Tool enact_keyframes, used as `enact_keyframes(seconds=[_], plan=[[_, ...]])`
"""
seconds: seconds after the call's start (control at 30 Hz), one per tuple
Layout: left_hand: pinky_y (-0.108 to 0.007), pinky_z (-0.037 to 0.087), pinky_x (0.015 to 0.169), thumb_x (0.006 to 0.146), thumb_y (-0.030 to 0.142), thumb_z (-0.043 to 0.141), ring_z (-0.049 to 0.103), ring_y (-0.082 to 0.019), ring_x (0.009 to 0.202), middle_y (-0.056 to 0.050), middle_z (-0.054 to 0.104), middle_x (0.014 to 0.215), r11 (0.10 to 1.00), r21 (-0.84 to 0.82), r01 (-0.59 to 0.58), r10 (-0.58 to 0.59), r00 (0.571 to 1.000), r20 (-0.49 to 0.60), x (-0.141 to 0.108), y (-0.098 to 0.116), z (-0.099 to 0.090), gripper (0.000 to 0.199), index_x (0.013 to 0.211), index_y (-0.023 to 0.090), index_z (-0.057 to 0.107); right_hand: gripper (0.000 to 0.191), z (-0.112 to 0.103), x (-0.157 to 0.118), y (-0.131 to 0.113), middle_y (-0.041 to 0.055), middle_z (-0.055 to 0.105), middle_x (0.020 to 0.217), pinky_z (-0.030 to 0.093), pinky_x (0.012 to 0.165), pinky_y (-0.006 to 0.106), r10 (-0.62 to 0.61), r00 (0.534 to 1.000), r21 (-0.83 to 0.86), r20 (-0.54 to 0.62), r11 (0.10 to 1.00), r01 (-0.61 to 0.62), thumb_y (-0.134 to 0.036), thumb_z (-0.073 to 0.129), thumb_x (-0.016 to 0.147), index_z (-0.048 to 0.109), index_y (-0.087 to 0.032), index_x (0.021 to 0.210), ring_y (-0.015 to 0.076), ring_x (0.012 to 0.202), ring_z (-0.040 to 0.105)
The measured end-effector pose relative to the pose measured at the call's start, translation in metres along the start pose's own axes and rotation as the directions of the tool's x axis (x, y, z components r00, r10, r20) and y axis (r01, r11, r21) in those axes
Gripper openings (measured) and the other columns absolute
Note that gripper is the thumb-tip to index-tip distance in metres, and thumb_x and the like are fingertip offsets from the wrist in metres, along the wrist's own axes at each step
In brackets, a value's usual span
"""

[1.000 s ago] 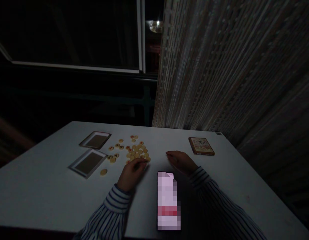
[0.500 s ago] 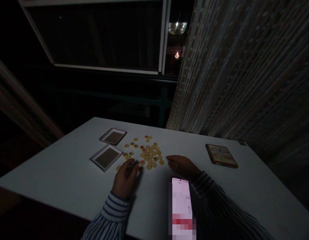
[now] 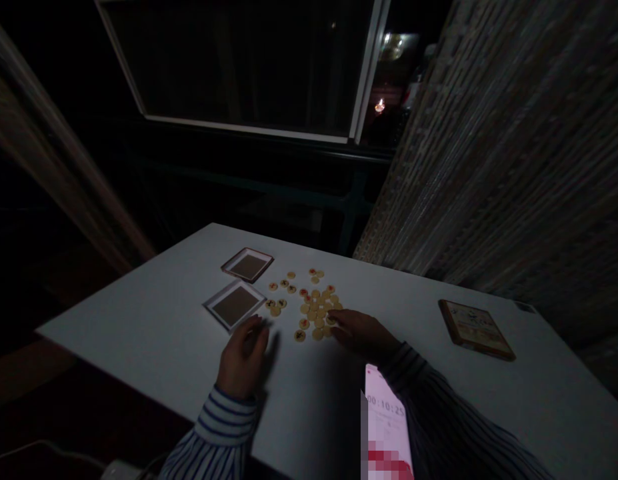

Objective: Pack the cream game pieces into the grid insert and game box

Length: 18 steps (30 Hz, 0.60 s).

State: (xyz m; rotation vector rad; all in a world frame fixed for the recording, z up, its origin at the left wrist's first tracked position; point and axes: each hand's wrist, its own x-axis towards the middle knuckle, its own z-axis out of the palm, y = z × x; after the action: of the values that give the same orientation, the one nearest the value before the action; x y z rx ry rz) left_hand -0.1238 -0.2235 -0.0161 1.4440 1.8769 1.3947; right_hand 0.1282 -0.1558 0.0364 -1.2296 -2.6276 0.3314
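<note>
Round pale wooden Chinese chess pieces [image 3: 314,307] lie in a loose cluster on the white table, some showing red or dark characters, others blank. My right hand [image 3: 363,331] reaches in at the cluster's right side, its thumb and fingertips around a piece [image 3: 331,320] with a dark mark. My left hand [image 3: 243,357] is close to the front corner of the nearer open tray [image 3: 216,297], fingers curled toward the thumb. Whatever it may hold is hidden. Three pieces [image 3: 275,311] lie just beyond its fingertips.
Behind the nearer tray lies a second shallow open tray [image 3: 230,259]. A flat brown box [image 3: 476,330] with a printed top is at the right. A lit phone [image 3: 386,407] showing a timer sits below my right wrist. String curtains [image 3: 469,153] hang behind the table [image 3: 139,320].
My right hand has moved left onto the edge of the pieces. The fingers of my left hand have drawn closer to its thumb, and the view has shifted slightly left.
</note>
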Motion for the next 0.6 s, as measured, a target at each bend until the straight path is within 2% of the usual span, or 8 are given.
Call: enact_keyframes(seconds=[0.3, 0.43, 0.6], plan=[[-0.038, 0.048, 0.083, 0.075, 0.047, 0.052, 0.058, -0.024, 0.096, -0.012, 0.057, 0.111, 0.976, -0.099, 0.192, -0.206, 0.966, -0.159, 0.007, -0.015, -0.018, 0.047, 0.113, 0.019, 0.050, 0.039, 0.003, 0.026, -0.013, 0.0098, 0.060, 0.113, 0.042, 0.085, 0.032, -0.041, 0.998, -0.008, 0.056, 0.999, 0.041, -0.033, 0.039, 0.085, 0.054, -0.016, 0.116, 0.0207, 0.100, 0.055], [-0.039, 0.047, 0.085, 0.074, 0.046, 0.053, 0.057, -0.025, 0.099, -0.013, 0.055, 0.115, 0.967, -0.121, 0.223, -0.243, 0.950, -0.193, 0.010, -0.017, -0.025, 0.050, 0.115, 0.018, 0.047, 0.036, 0.002, 0.041, -0.023, 0.0089, 0.061, 0.111, 0.040, 0.084, 0.030, -0.048, 0.996, 0.023, 0.073, 0.999, 0.047, -0.032, 0.039, 0.084, 0.056, -0.017, 0.113, 0.0193, 0.099, 0.055], [-0.039, 0.046, 0.088, 0.074, 0.045, 0.053, 0.056, -0.025, 0.103, -0.014, 0.054, 0.117, 0.954, -0.158, 0.254, -0.283, 0.938, -0.202, 0.013, -0.021, -0.032, 0.051, 0.117, 0.017, 0.045, 0.029, 0.007, 0.065, -0.037, 0.0072, 0.065, 0.098, 0.040, 0.077, 0.028, -0.046, 0.993, 0.030, 0.104, 0.999, 0.043, -0.030, 0.040, 0.084, 0.060, -0.019, 0.101, 0.0181, 0.090, 0.057]])
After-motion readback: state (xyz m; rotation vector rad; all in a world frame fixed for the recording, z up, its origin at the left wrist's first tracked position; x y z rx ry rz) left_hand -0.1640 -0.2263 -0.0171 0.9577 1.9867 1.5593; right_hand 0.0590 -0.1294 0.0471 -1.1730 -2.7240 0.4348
